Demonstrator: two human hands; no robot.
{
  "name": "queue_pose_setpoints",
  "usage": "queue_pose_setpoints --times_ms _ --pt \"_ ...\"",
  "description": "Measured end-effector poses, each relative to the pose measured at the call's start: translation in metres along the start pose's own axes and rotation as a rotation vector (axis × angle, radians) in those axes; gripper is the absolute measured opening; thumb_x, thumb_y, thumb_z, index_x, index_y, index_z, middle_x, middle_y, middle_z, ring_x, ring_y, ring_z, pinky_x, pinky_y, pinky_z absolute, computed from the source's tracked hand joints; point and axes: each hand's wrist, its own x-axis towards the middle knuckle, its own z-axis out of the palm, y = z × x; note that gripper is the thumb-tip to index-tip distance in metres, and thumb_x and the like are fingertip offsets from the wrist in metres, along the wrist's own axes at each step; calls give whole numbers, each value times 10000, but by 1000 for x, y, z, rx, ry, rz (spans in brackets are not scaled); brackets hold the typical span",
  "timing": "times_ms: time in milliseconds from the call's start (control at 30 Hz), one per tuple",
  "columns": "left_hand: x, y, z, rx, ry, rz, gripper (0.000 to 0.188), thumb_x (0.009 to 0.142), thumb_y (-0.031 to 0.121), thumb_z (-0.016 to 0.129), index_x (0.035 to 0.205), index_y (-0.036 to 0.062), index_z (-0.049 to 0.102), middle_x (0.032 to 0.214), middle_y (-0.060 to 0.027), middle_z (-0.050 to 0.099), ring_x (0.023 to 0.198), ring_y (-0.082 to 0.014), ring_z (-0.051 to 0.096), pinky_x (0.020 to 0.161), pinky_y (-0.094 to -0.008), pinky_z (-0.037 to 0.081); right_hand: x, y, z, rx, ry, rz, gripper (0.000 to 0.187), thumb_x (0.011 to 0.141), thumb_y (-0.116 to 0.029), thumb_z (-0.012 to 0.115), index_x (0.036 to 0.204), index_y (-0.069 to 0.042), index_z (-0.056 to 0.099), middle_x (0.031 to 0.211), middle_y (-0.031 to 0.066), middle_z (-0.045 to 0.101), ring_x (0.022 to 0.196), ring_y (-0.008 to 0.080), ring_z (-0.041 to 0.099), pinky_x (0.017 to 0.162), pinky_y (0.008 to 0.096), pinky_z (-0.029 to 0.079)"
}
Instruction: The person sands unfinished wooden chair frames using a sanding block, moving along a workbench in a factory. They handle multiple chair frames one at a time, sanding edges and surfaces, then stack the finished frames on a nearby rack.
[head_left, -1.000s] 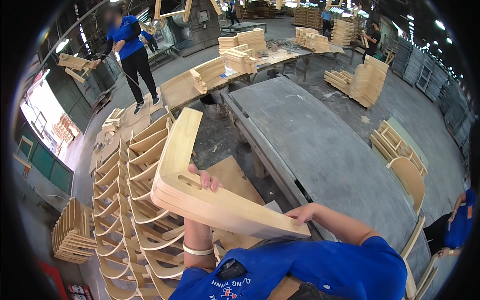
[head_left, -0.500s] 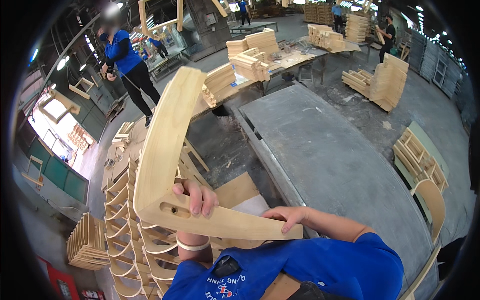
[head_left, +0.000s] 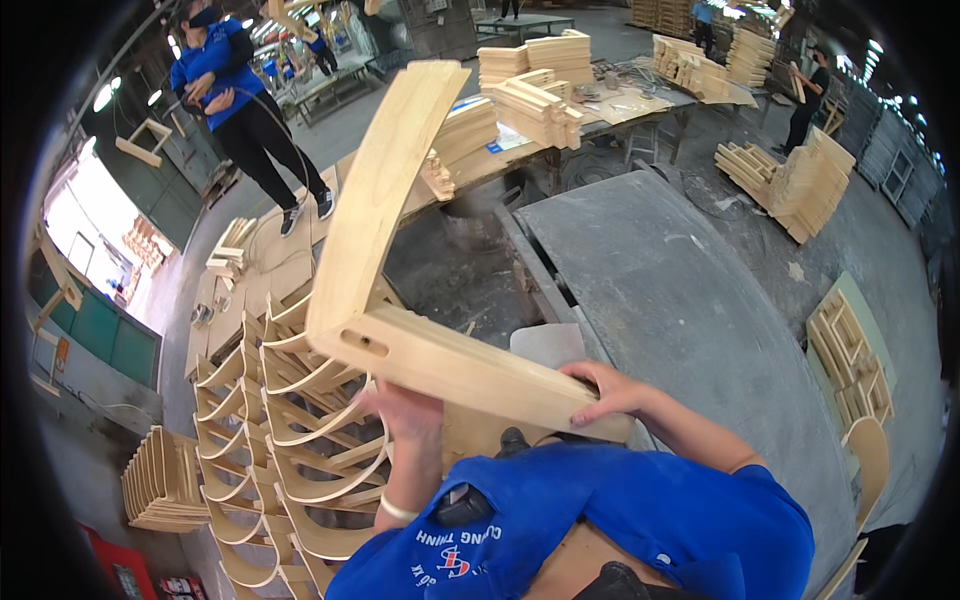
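An L-shaped pale wooden frame piece [head_left: 375, 210] is held up in front of me. Its long curved arm rises up and away, and its shorter arm runs toward my right. A slotted recess with a hole shows near the corner. My right hand [head_left: 605, 393] grips the end of the shorter arm, thumb on the near face and fingers over the top edge. Just below the corner is my left hand [head_left: 408, 408], blurred and partly behind the wood; whether it touches the piece I cannot tell.
A grey-topped table [head_left: 660, 270] stands to my right. Stacked curved wooden frames [head_left: 290, 420] fill the lower left. Cut wooden parts [head_left: 540, 105] are piled on a far bench. More frames [head_left: 850, 355] lie at far right. A co-worker in blue [head_left: 235, 90] stands at upper left.
My left hand has come off the shorter arm's face and dropped below it. The wooden piece has shifted slightly right and up in view. My right hand keeps its grip.
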Motion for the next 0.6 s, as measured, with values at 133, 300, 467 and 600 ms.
queue_pose_setpoints --times_ms 133,300,467,600 --pt "80 -15 -76 220 516 -317 597 840 369 540 1316 54 366 1220 -136 509 1126 -281 511 961 -434 424 76 10 -12 -38 71 180 676 625 -382 776 1141 1 567 1105 150 563 1053 245 532 900 350 408" --pt "156 -41 -133 154 559 -408 555 795 281 581 1275 67 401 1139 -120 538 1069 -279 539 938 -428 443 140 28 -39 -34 96 326 705 623 -408 776 1151 10 569 1127 171 563 1072 259 533 903 358 410" --pt "235 -76 -150 193 416 -428 576 813 315 545 1296 45 384 1179 -139 527 1081 -299 530 945 -429 427 190 30 -81 -139 289 304 742 591 -425 792 1150 10 569 1130 195 549 1062 289 536 908 365 413" --pt "314 -127 -160 115 261 -464 600 805 306 563 1306 38 371 1204 -145 522 1112 -292 525 957 -425 427 229 27 -137 -167 397 229 756 568 -419 802 1148 7 570 1112 195 536 1034 314 538 898 381 419"
